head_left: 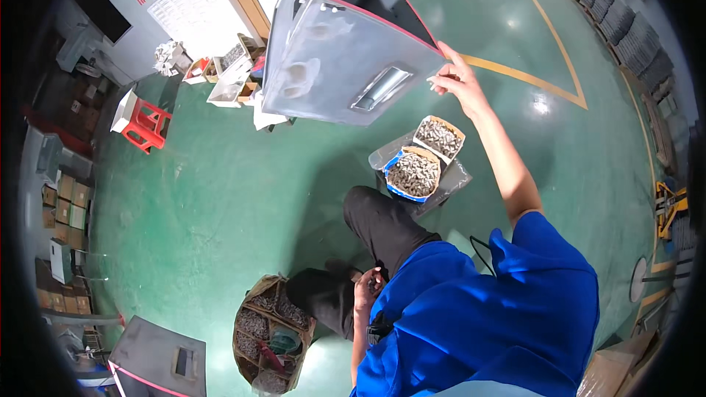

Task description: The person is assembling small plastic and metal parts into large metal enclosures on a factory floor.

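Observation:
A large grey sheet-metal cabinet (331, 59) with pink-red edging and a rectangular cut-out stands in front of me, its open side facing up and away. At its right edge is my right hand (462, 87), index finger stretched to the rim and the other fingers curled around a small light metal piece (432, 82). Low by my lap, my left hand (365, 289) is closed, palm up; its contents are too small to make out. Between me and the cabinet, a white box (459, 140) and a blue box (398, 190) hold many small metal cylinders.
The small boxes sit on a plastic-covered stool (457, 178). Beside my left leg stands a divided carton (241, 349) of small hardware. A second grey metal cabinet (151, 345) is at lower left. A red stool (149, 123) and parts trays (226, 93) stand farther left.

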### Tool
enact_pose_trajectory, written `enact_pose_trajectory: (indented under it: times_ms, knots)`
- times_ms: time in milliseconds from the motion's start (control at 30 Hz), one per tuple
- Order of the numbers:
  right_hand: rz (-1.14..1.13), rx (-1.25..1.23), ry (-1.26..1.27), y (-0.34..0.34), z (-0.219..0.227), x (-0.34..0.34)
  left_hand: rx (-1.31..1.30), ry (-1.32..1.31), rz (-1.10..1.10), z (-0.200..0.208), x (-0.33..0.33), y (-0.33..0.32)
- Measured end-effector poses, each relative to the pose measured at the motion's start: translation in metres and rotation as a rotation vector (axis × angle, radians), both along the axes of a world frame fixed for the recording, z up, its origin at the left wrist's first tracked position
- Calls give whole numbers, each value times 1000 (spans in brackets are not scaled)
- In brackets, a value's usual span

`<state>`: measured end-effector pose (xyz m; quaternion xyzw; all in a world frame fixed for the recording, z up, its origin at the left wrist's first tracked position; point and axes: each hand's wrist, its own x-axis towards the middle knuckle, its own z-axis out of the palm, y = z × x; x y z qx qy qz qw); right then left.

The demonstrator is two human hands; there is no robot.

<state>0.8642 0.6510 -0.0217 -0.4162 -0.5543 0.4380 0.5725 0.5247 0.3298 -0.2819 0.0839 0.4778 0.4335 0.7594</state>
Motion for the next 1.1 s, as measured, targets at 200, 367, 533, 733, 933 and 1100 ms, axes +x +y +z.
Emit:
enact_pose_trajectory:
  times_ms: [200, 367, 533, 733, 933, 1100]
  knots:
    - [179, -58, -159, -9, -12, -5, 0, -55, -23, -18, -1, 3]
    - [280, -96, -117, -29, -7, -36, -8, -32, -48, -27, -4, 0]
    - [434, -108, -99, -45, -10, -64, -48, 8, -93, -20, -3, 4]
    - [640, -107, -148, -51, -7, -99, -51, -95, -74, -36, -9, -1]
    - [839, -74, -231, -53, -11, -130, -42, -14, -79, -27, -3, 2]
    - [826, -11, -271, -54, -6, -135, -22, -128, -34, -23, -5, -4]
